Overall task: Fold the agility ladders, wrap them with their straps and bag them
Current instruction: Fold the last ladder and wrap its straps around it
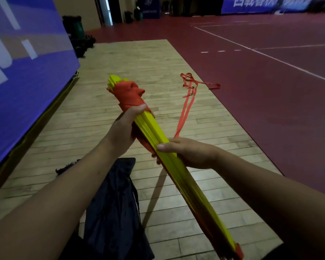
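left hand [123,131] and right hand [189,152] clutch the yellow ladder bundle [192,194] above a crumpled dark bag [111,212].

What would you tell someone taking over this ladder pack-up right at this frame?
Left hand: grips the folded yellow rungs just below the red strap wrap at the far end.
Right hand: grips the bundle mid-length.
Loose strap tail: runs out from behind the right hand and trails across the floor.
Dark bag: lies on the wooden floor under the left forearm.
Done: ladder folded, far end wrapped.
Left: wind in the remaining strap, secure it, bag the bundle.
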